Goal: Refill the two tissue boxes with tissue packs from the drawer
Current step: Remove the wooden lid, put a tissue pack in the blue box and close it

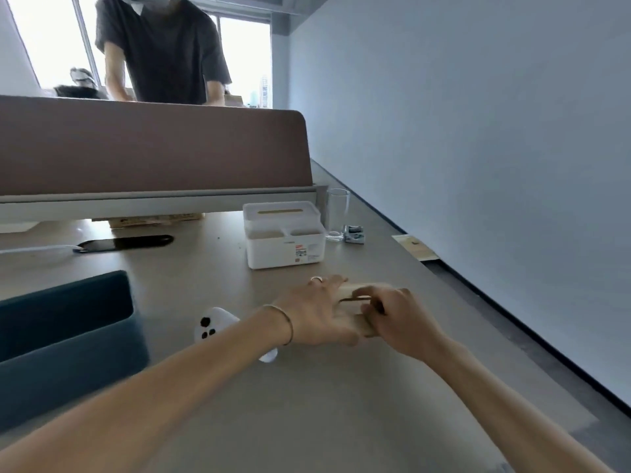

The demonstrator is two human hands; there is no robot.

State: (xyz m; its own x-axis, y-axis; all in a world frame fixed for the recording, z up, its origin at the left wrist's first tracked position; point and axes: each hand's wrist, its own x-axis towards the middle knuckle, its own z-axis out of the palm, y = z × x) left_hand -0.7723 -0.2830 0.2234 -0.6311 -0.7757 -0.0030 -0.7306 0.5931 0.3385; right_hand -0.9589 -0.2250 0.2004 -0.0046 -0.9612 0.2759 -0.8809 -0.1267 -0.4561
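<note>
A pale beige tissue box (360, 291) lies on the desk under both my hands, mostly hidden by them. My left hand (316, 312), with a ring and a bracelet, rests on top of its near left part. My right hand (397, 319) grips the box's near right end, fingers curled at a dark slit in its top. A white tissue box (283, 235) with a wooden slot lid and front compartments stands farther back on the desk. No tissue pack and no drawer are in view.
A dark teal bin (65, 339) stands at the left. A white controller (213, 324) lies beside my left forearm. A drinking glass (337, 213) stands right of the white box. A brown divider (153, 148) backs the desk, with a person behind it.
</note>
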